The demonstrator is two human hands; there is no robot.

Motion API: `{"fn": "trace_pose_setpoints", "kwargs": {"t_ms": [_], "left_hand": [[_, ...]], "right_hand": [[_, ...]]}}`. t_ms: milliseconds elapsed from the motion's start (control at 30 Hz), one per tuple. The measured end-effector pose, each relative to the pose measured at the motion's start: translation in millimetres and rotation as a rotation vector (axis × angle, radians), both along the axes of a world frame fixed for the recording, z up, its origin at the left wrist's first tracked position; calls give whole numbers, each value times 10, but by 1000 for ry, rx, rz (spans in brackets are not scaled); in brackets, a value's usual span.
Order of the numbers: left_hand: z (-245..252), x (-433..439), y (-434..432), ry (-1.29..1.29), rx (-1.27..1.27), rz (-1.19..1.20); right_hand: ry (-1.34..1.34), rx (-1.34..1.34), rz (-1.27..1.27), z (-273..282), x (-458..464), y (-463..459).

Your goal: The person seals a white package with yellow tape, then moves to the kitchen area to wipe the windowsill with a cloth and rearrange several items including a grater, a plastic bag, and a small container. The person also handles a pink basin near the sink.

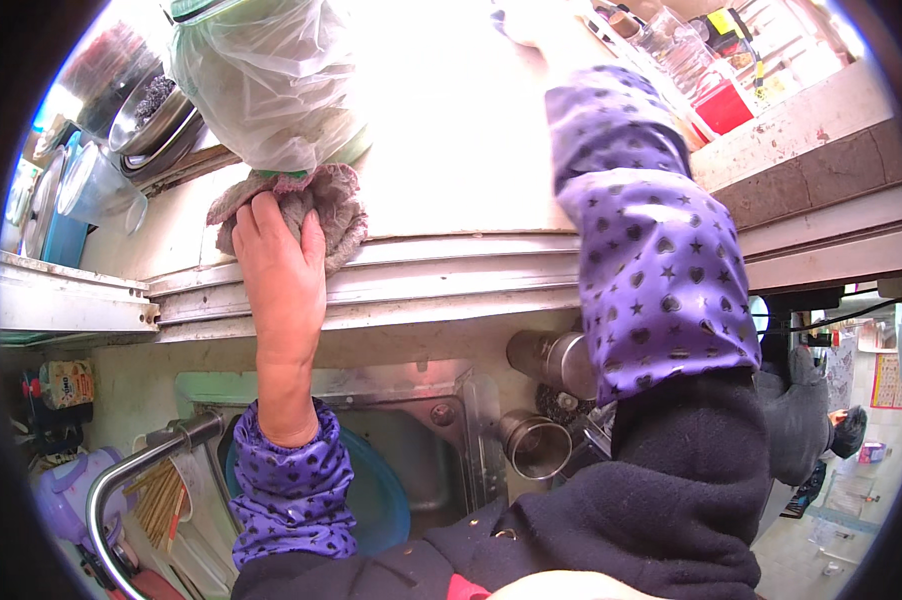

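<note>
My left hand (282, 251) rests on a crumpled grey-brown cloth with a pink edge (338, 217), its fingers pressed into the fabric on a white ledge (451, 202). Touching or just behind the cloth stands a container wrapped in a thin clear plastic bag (271, 90). My right arm, in a purple sleeve cover with hearts and stars (661, 262), reaches far over the ledge. Near the top edge my right hand (530, 30) is washed out by glare, so its fingers and anything in it cannot be made out.
Below the ledge lie a steel sink (428, 450) with a blue basin (380, 480), a curved faucet (143, 450), metal cups (537, 446) and chopsticks (158, 502). Steel bowls (143, 127) and a clear plastic jug (98, 187) stand left. A red-and-clear box (721, 109) sits right. Another person (796, 420) is behind.
</note>
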State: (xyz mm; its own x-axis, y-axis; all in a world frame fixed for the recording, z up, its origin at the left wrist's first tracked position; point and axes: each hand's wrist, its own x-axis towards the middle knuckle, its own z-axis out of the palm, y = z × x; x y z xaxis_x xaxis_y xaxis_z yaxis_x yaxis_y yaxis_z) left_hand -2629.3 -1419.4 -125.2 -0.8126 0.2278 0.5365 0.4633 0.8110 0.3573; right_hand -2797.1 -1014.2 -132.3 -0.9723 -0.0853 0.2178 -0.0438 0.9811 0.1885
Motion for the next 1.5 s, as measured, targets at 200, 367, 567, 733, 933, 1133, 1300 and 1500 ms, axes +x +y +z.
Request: {"fn": "trace_pose_setpoints", "kwargs": {"t_ms": [200, 367, 567, 733, 933, 1133, 1300, 1500], "left_hand": [[-21, -40, -5, 34, 17, 4], [-55, -72, 10, 64, 1, 39], [-95, -97, 42, 80, -47, 111], [-96, -126, 21, 66, -7, 85], [-88, -112, 42, 60, -38, 144], [-51, -63, 94, -34, -63, 213], [-60, -70, 65, -33, -23, 164], [-50, -72, 36, 22, 12, 116]], "right_hand": [[31, 51, -116, 48, 652, 710], [94, 19, -289, 31, 1720, 918], [-138, -60, -269, 431, 2187, -323], [186, -260, 221, 240, 2636, -785], [96, -162, -255, 210, 3255, 111], [-452, -87, -585, 532, 2570, -353], [-36, -154, -107, 264, 2415, -933], [31, -154, -251, 198, 2142, 1]]}}
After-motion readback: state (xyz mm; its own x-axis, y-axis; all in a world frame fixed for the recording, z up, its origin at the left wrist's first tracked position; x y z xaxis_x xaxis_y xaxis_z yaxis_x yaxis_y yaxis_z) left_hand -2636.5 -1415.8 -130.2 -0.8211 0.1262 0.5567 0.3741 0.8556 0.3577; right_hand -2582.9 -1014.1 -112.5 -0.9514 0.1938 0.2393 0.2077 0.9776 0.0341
